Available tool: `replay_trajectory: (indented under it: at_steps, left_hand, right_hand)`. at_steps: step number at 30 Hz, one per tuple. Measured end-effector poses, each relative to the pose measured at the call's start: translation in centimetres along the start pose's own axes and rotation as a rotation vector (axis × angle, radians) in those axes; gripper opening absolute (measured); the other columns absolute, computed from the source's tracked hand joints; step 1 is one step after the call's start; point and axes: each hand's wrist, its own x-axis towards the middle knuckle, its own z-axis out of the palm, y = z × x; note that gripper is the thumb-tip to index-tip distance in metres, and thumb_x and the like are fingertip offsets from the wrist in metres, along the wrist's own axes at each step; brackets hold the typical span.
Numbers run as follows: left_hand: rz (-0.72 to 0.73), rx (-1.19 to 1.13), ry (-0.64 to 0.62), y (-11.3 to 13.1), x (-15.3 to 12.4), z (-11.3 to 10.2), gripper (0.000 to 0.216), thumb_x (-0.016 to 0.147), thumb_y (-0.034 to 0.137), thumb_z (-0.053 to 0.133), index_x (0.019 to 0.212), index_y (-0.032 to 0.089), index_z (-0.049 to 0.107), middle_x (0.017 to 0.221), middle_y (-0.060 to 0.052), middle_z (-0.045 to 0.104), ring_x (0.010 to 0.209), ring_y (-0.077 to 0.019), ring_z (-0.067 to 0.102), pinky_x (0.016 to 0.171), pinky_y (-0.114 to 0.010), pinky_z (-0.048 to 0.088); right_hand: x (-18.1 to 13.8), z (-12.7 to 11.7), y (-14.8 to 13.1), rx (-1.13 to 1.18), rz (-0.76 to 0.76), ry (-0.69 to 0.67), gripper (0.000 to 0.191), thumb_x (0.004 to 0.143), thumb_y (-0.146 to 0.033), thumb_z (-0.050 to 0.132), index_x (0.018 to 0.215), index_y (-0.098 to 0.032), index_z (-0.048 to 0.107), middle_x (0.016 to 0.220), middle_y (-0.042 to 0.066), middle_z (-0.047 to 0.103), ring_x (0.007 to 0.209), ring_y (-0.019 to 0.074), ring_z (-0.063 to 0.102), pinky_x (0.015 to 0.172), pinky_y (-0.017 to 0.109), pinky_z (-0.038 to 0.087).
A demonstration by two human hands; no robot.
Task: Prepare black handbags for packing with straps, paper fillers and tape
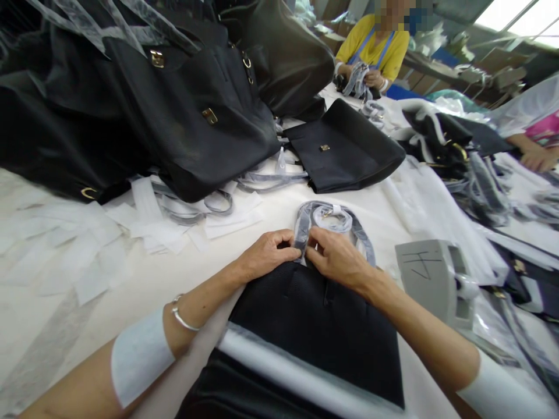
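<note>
A black handbag [314,326] lies in front of me on the white table, with a strip of clear plastic film [301,372] across it. Its handle [302,224] is wrapped in clear plastic and arches away from me. My left hand [271,253] pinches the handle's left base from the outside, thumb and fingers closed. Just inside the same base, my right hand [338,256] is closed too, its fingertips against the wrapping; what exactly they pinch is partly hidden. Within the arch sits a coiled strap [334,218] wrapped in white plastic.
Large black bags [196,116] are piled at the back left, and another black bag [345,148] lies beyond the handle. White paper sheets [78,244] spread across the left. A grey dispenser-like box [430,279] stands right. A person in yellow [371,46] handles wrapped straps.
</note>
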Motion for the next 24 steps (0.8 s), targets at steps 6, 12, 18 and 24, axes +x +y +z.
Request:
replay_trajectory:
  at_steps: [6,12,18,24]
  left_hand:
    - [-0.007,0.011,0.014,-0.2,-0.1,0.0,0.011,0.077,0.026,0.056,0.073,0.016,0.054,0.069,0.004,0.048,0.07,-0.0118,0.046,0.069,-0.023,0.036]
    - [-0.039,-0.031,-0.013,-0.2,-0.1,0.0,0.012,0.078,0.027,0.057,0.073,0.016,0.054,0.066,0.005,0.047,0.066,-0.0106,0.044,0.064,-0.022,0.034]
    - [-0.013,0.008,0.015,-0.3,0.0,-0.1,0.014,0.077,0.026,0.059,0.069,0.017,0.051,0.065,0.006,0.042,0.065,-0.0098,0.041,0.063,-0.022,0.032]
    - [-0.031,0.0,0.025,-0.1,-0.1,0.0,0.01,0.076,0.023,0.057,0.07,0.016,0.052,0.066,0.006,0.045,0.067,-0.0103,0.042,0.065,-0.022,0.032]
  right_hand:
    - [-0.9,0.1,1.6,0.882,0.42,-0.436,0.031,0.08,-0.037,0.063,0.101,-0.018,0.05,0.063,-0.007,0.055,0.048,0.0091,0.055,0.049,0.022,0.046]
    - [-0.9,-0.8,4.3,1.136,0.492,-0.655,0.047,0.064,-0.038,0.082,0.097,-0.015,0.057,0.07,-0.002,0.062,0.062,0.011,0.064,0.067,0.027,0.056]
    - [0.2,-0.7,3.3,0.607,0.383,-0.358,0.033,0.064,-0.037,0.079,0.08,-0.018,0.056,0.06,-0.004,0.055,0.053,0.0107,0.053,0.049,0.022,0.042]
    - [-0.1,-3.8,2.0,-0.43,0.185,-0.165,0.006,0.078,-0.027,0.062,0.08,-0.022,0.063,0.079,0.002,0.065,0.068,0.0153,0.056,0.056,0.026,0.028]
